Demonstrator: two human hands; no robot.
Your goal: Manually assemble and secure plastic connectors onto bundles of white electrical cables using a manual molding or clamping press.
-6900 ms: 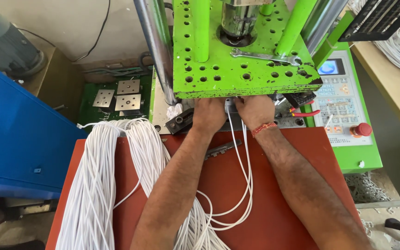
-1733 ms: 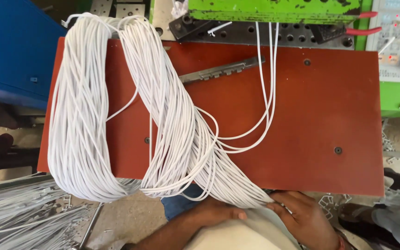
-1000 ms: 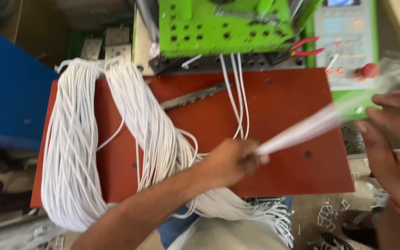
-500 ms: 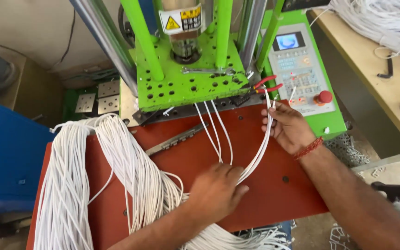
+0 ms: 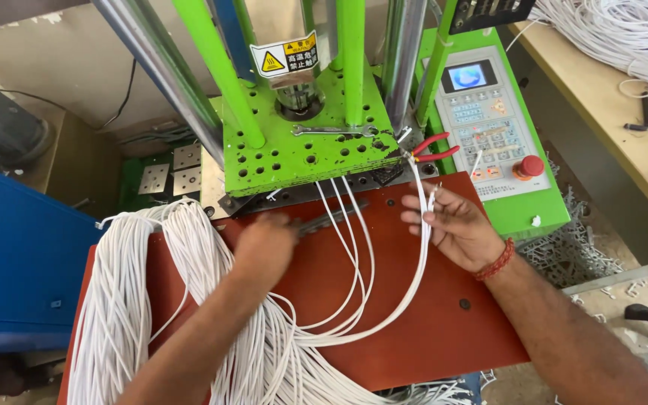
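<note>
Red board point(image 5: 429, 315) fills the space in front of a green machine point(image 5: 301, 150), and both hands work over it. On the right, the right hand point(image 5: 455, 229) is closed around a small bunch of white wires point(image 5: 421, 225); the fingers point(image 5: 414, 217) pinch them just below their cut ends, which stick up past the fingertips toward the machine. From that grip the wires drop down and sweep left across the board to the big bundle of white wires point(image 5: 151, 315) heaped at the left. Beyond the right hand, on the machine's edge, lie red-handled pliers point(image 5: 433, 148), with a grey control panel point(image 5: 481, 112) behind. The left hand point(image 5: 268, 244) is blurred; it rests on the board with its fingers at a dark metal strip point(image 5: 331, 217), and whether it grips the strip I cannot tell. Three more loose wires point(image 5: 346, 225) run between the two hands into the machine.
</note>
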